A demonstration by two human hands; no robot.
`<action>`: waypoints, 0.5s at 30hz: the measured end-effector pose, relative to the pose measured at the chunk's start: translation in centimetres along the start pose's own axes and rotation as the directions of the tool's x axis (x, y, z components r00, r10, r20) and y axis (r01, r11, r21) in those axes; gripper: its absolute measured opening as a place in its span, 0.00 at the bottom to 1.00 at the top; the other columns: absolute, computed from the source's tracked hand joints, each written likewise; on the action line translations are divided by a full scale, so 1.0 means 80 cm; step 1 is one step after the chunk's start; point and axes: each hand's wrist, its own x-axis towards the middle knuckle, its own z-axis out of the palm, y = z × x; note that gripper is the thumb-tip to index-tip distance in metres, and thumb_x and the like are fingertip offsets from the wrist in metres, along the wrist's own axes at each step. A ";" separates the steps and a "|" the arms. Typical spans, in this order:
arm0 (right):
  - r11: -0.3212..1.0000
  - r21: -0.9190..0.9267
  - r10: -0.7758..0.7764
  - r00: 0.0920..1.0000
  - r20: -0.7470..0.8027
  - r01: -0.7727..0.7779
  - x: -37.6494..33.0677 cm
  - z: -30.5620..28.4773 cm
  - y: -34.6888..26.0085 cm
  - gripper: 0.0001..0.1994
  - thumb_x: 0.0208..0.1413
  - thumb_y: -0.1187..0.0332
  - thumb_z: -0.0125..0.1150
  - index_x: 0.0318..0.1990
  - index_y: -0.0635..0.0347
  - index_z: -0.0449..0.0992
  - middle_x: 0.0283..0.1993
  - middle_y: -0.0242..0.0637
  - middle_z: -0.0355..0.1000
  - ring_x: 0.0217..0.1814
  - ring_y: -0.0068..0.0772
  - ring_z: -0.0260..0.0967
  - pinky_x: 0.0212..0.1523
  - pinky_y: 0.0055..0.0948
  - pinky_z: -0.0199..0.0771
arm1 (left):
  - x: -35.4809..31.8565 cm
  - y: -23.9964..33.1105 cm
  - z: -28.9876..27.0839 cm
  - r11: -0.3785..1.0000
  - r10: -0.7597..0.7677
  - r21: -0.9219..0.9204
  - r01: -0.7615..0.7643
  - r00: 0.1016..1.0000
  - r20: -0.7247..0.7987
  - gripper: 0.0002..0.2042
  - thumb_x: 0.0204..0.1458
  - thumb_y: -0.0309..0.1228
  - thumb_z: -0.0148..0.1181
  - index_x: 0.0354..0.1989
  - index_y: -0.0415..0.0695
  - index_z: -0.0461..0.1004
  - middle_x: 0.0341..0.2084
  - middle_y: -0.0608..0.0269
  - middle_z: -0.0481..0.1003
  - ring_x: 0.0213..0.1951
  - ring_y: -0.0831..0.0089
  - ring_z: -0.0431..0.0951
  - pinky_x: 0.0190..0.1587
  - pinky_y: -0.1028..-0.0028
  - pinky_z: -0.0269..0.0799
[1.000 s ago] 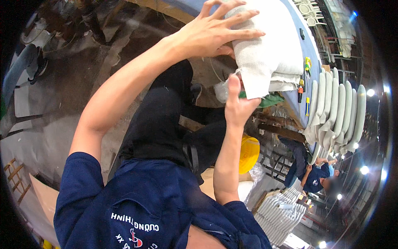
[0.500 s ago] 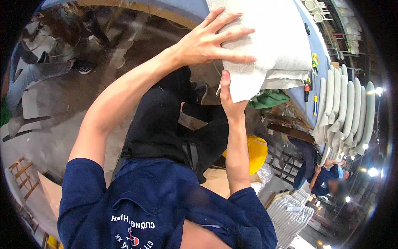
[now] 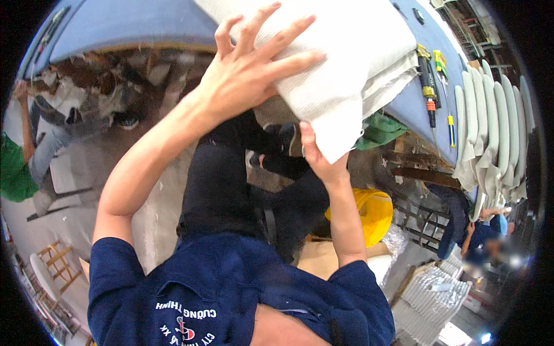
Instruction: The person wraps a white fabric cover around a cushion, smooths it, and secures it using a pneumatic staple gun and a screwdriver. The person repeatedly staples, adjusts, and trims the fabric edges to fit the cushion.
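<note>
A piece of off-white woven fabric (image 3: 340,63) lies over the edge of the blue-topped table (image 3: 144,23). My left hand (image 3: 248,72) rests along its left edge, open, with the fingers spread over the upper face and the thumb side low. At the near corner, which hangs past the table edge, my right hand (image 3: 328,164) is closed on the cloth. Its thumb shows to the left of the corner, while the other fingers are hidden behind the fabric. More layers of pale cloth (image 3: 392,81) show under the right side of the piece.
To the right on the table lie a black-and-yellow power driver (image 3: 428,86), a screwdriver (image 3: 441,69) and a blue-yellow handled tool (image 3: 452,130). Pale padded panels (image 3: 487,121) stand beyond. Below are green cloth (image 3: 378,131) and a yellow bucket (image 3: 369,213). People work at both sides.
The fabric's left edge and my left hand have shifted left in view, its fingers now more bent. My right hand still grips the corner, slightly lower. The whole view has also shifted.
</note>
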 end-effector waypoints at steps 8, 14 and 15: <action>0.991 -0.137 -0.025 0.980 -0.197 -0.002 0.065 0.054 -0.018 0.05 0.56 0.71 0.70 0.34 0.63 0.80 0.32 0.39 0.79 0.35 0.42 0.76 0.44 0.41 0.74 | 0.035 -0.083 0.009 0.976 0.154 -0.173 -0.133 0.981 0.114 0.42 0.43 0.34 0.75 0.72 0.72 0.67 0.78 0.65 0.54 0.80 0.52 0.42 0.78 0.37 0.29; 0.974 -0.098 0.188 0.972 -0.140 -0.203 0.085 0.021 -0.047 0.11 0.58 0.59 0.70 0.36 0.58 0.83 0.34 0.41 0.80 0.37 0.49 0.76 0.46 0.45 0.68 | 0.013 -0.009 0.000 0.977 0.080 -0.207 -0.054 0.990 0.119 0.47 0.38 0.32 0.77 0.72 0.78 0.66 0.80 0.65 0.49 0.80 0.42 0.37 0.75 0.28 0.25; 0.956 -0.221 0.160 0.976 -0.149 -0.190 0.083 0.023 -0.040 0.12 0.59 0.57 0.69 0.39 0.57 0.84 0.41 0.42 0.81 0.44 0.49 0.76 0.53 0.48 0.63 | 0.011 -0.006 0.003 0.973 0.075 -0.226 -0.051 0.992 0.098 0.46 0.38 0.32 0.77 0.71 0.79 0.67 0.80 0.65 0.50 0.80 0.42 0.38 0.75 0.27 0.25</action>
